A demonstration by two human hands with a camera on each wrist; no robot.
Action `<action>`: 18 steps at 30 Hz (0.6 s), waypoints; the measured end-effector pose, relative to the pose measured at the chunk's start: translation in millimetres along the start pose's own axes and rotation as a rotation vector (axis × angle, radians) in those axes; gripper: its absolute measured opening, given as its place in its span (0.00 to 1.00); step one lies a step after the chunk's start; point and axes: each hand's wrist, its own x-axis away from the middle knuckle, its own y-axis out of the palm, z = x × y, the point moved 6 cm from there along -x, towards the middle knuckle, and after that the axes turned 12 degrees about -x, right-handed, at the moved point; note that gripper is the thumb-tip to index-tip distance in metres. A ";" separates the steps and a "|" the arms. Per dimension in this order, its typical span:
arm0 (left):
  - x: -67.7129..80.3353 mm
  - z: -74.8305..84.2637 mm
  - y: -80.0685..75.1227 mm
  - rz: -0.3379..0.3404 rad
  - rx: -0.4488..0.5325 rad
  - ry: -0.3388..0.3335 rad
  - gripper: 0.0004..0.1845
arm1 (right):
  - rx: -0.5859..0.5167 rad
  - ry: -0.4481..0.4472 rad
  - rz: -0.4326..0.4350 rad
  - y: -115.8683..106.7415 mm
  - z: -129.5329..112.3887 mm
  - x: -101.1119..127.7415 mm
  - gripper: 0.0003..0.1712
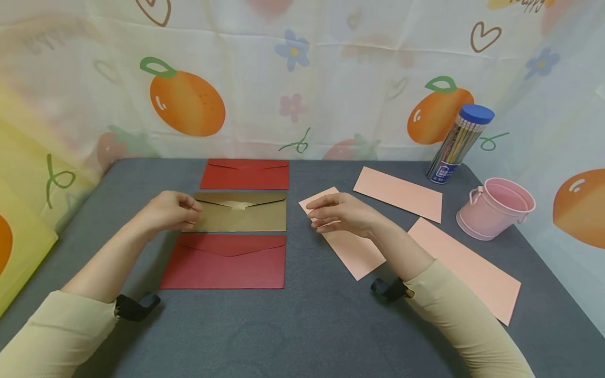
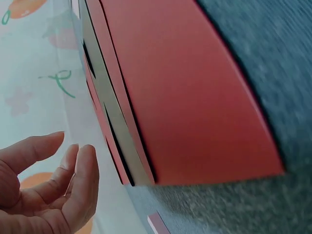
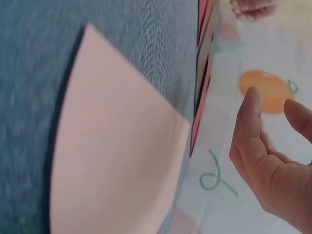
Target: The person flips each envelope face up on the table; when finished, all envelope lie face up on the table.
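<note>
Hovering at the gold envelope's (image 1: 241,212) left edge, the left hand (image 1: 169,210) has loosely curled fingers and holds nothing. The right hand (image 1: 341,212), relaxed and empty, hangs over the nearest pink paper sheet (image 1: 352,247). The gold envelope lies between two red envelopes (image 1: 227,261).

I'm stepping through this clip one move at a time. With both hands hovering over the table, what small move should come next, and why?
Probably the left hand closes on the gold envelope: its fingers hover at that envelope's left edge and hold nothing. The right hand hangs loose above a pink paper sheet, also holding nothing, so it may pick that up after.
</note>
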 end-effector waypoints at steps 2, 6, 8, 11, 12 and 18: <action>-0.4 3.8 1.8 0.005 0.010 0.011 0.24 | -0.003 -0.005 0.016 -6.4 -1.8 1.5 0.25; 0.1 10.5 4.8 0.004 0.036 0.026 0.25 | -0.002 -0.014 0.032 -20.6 -5.4 3.9 0.26; 0.3 13.4 6.2 -0.003 0.050 0.028 0.26 | -0.002 -0.020 0.036 -28.8 -7.5 5.0 0.27; 0.0 18.0 7.7 -0.010 0.074 0.032 0.26 | -0.011 -0.027 0.051 -42.3 -10.7 6.5 0.28; -0.2 19.6 8.0 -0.013 0.079 0.031 0.26 | -0.017 -0.030 0.056 -46.6 -11.7 7.1 0.29; -2.4 27.7 9.3 -0.015 0.098 0.037 0.26 | -0.022 -0.044 0.115 -72.2 -15.6 13.2 0.29</action>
